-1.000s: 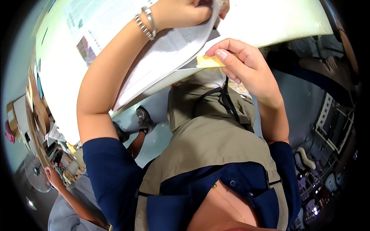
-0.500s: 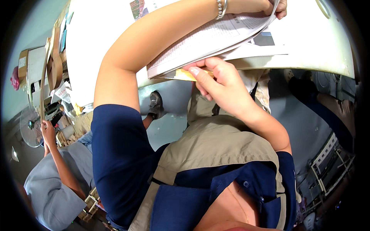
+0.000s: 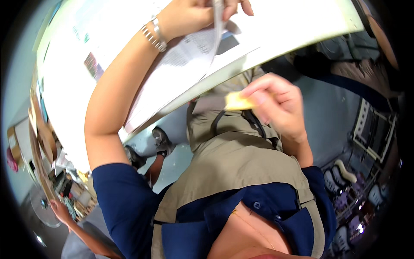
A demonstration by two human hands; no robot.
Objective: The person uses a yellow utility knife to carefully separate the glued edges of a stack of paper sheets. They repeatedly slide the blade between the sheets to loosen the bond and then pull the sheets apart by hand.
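Head camera: I see the right hand [image 3: 278, 105] pinched closed, thumb against fingers, on a small yellow piece [image 3: 237, 102]. Slightly blurred, the piece juts leftward from the fingertips, in front of the apron [image 3: 241, 157] and apart from the table [image 3: 310, 26]. The left hand [image 3: 194, 18], cropped by my upper edge, has its fingers bent around the raised, curling edge of the printed sheets [image 3: 172, 64]; how firmly it grips, I cannot tell. Two bracelets [image 3: 155, 36] circle that wrist. The sheets lie on the pale tabletop, reaching its near edge. Farther out, I make out a dark shoe [image 3: 162, 140] on the floor and, at far left, a co-worker's hand [image 3: 61, 211].
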